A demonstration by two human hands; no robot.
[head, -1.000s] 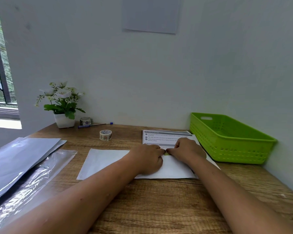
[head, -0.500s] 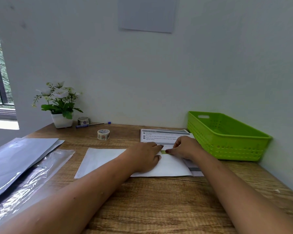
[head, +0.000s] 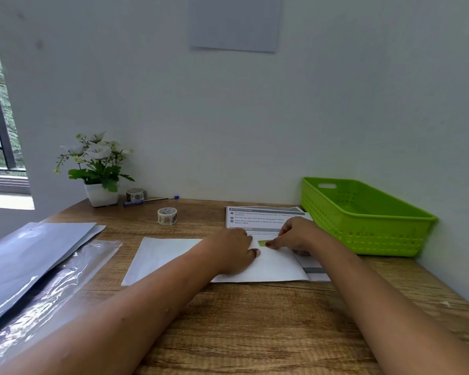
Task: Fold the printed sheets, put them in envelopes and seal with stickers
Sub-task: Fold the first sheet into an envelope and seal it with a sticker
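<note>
A white envelope (head: 168,255) lies flat on the wooden desk (head: 255,320), its right part over a printed sheet. A small green sticker (head: 262,242) sits on the envelope near its upper edge. My left hand (head: 233,253) rests on the envelope just left of the sticker and presses it down. My right hand (head: 295,234) touches the sticker's right end with its fingertips. More printed sheets (head: 255,216) lie behind the hands. One grey-banded sheet (head: 314,272) sticks out from under the envelope's right edge.
A green plastic basket (head: 363,220) stands at the right by the wall. A sticker roll (head: 167,215), a second roll (head: 135,194), a blue pen (head: 146,201) and a potted plant (head: 98,169) sit at the back left. Plastic sleeves (head: 33,255) cover the left edge.
My two hands, pressed together over the sticker before, have drawn slightly apart, and the green sticker now shows between them. The envelope has stayed in place.
</note>
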